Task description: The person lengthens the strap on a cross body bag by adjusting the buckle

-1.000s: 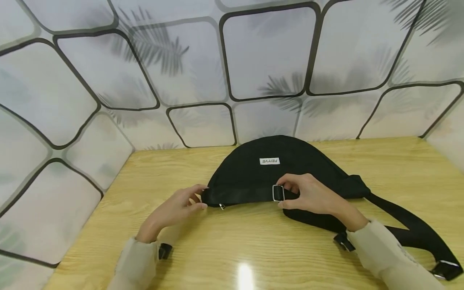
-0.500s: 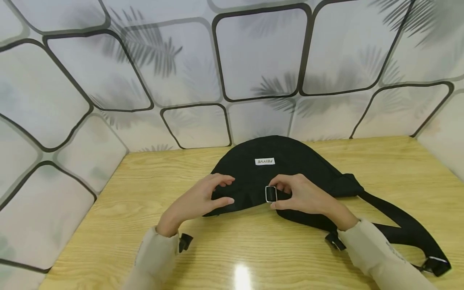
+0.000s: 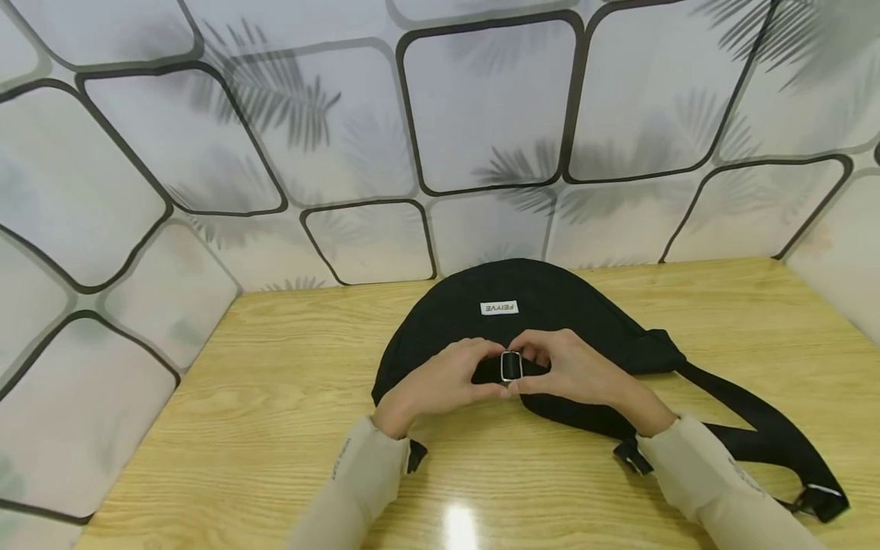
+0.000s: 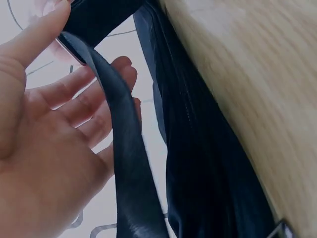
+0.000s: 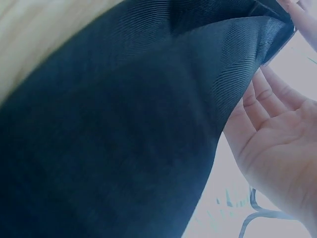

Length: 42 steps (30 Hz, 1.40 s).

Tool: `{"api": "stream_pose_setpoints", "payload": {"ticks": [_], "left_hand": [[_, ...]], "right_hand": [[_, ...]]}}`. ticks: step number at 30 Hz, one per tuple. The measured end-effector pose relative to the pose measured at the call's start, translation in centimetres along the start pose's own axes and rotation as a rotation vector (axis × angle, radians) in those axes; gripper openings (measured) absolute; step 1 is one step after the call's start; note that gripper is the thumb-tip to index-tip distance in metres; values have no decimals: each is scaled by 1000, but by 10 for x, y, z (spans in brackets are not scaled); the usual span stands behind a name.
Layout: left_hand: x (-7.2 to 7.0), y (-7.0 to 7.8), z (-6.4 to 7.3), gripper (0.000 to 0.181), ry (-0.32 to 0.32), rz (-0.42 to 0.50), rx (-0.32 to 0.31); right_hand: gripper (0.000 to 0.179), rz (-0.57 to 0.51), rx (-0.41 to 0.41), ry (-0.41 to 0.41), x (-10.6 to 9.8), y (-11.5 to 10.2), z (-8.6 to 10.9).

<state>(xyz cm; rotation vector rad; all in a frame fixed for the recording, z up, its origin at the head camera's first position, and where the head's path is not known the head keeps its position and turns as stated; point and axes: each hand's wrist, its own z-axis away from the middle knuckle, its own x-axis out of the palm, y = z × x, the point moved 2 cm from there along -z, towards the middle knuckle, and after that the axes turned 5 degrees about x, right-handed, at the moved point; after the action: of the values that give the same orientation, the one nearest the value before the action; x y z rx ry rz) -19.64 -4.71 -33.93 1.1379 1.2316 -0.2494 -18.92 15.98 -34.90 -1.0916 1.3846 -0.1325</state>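
Note:
A black half-moon waist bag (image 3: 543, 290) lies on the table with its white label upside down in the head view. At its near edge, a silver-framed slide buckle (image 3: 512, 367) stands on the black strap. My right hand (image 3: 580, 370) pinches this buckle at its right side, thumb below and fingers above. From the left, my left hand (image 3: 447, 378) meets the buckle with thumb and index finger at its lower and upper corners. Between the left thumb and fingers runs the strap (image 4: 124, 129) in the left wrist view. Wide black webbing (image 5: 124, 114) hides much of the right wrist view.
The strap's loop (image 3: 791, 443) trails over the wooden table (image 3: 289, 367) to the right, with a second metal buckle (image 3: 821, 496) at its end. A patterned wall (image 3: 495, 114) rises behind the bag. A zipper pull (image 4: 282, 230) shows in the left wrist view.
My left hand has let go of the bag's left end and moved right to the buckle. My right hand has kept its pinch on the buckle; the view has shifted slightly.

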Motion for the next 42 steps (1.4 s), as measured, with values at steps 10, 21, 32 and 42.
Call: {"api": "stream_pose_setpoints", "payload": {"ticks": [10, 21, 32, 42], "left_hand": [[2, -2, -4, 42, 15, 58, 27], [-2, -5, 0, 40, 27, 85, 20], [-1, -8, 0, 51, 83, 206, 5], [1, -7, -1, 49, 116, 243, 47]], "right_hand": [[43, -31, 43, -55, -4, 0, 1], [16, -350, 258, -271, -19, 23, 5], [13, -500, 271, -215, -14, 31, 7], [12, -723, 196, -240, -6, 30, 3]]}}
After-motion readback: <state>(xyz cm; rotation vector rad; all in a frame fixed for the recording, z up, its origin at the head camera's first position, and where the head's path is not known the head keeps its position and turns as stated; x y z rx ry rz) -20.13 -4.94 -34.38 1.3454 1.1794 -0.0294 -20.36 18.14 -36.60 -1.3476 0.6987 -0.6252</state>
